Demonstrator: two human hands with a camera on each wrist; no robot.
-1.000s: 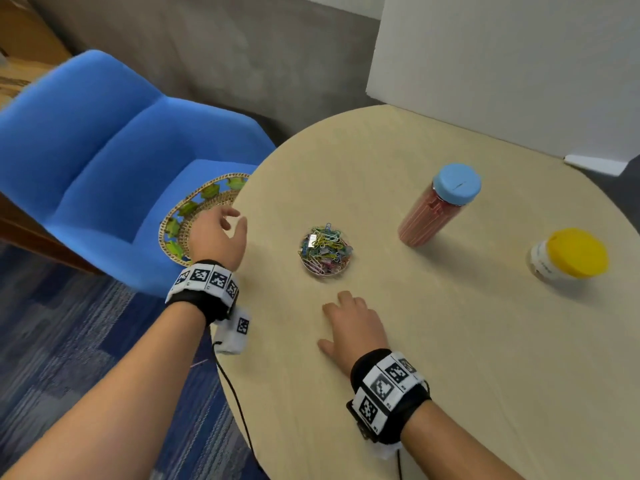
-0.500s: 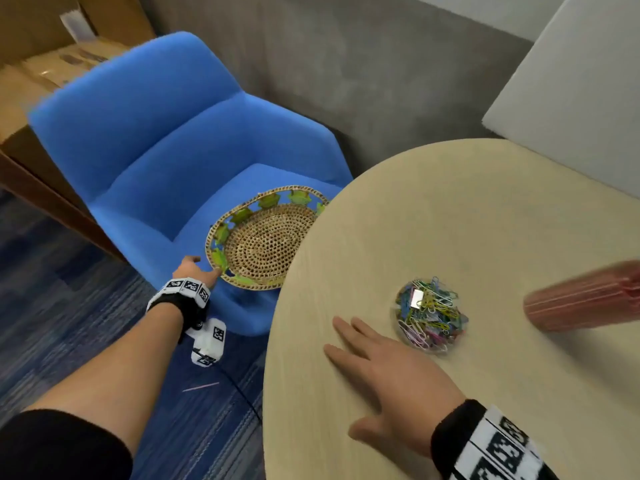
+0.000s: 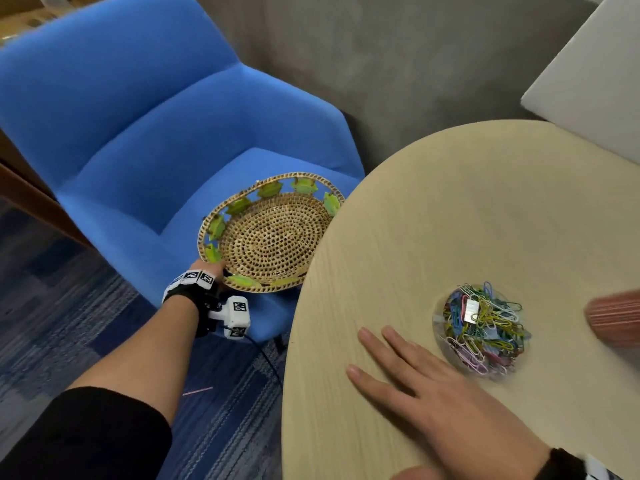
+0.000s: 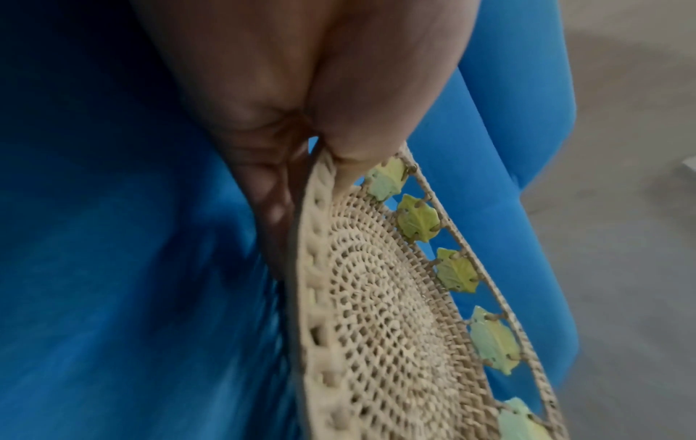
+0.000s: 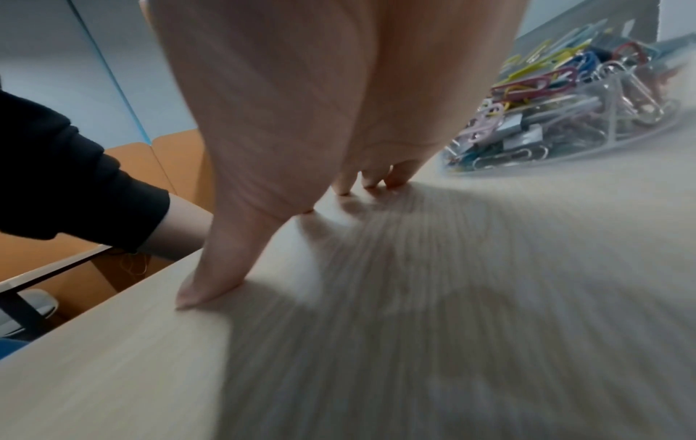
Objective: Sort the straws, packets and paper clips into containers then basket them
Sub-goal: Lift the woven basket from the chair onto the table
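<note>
A shallow woven basket (image 3: pixel 268 239) with green leaf trim lies on the blue chair seat. My left hand (image 3: pixel 210 270) pinches its near rim; in the left wrist view the thumb and fingers (image 4: pixel 350 125) clamp the basket rim (image 4: pixel 320 178). A clear round container of coloured paper clips (image 3: pixel 481 329) sits on the round table (image 3: pixel 450 209). My right hand (image 3: pixel 426 386) lies flat on the table just left of it, fingers spread. The paper clips (image 5: pixel 557 98) show beside my fingertips (image 5: pixel 376 178) in the right wrist view. A pink straw container (image 3: pixel 614 318) is cut off at the right edge.
The blue upholstered chair (image 3: pixel 145 126) stands left of the table, close to its edge. A white board (image 3: pixel 588 81) leans at the back right. Striped blue carpet (image 3: pixel 52 323) lies below, with a thin pink straw (image 3: pixel 197 390) on it.
My left hand went from the table edge down to the basket and now grips its rim. The view turned left toward the chair. My right hand stayed flat on the table.
</note>
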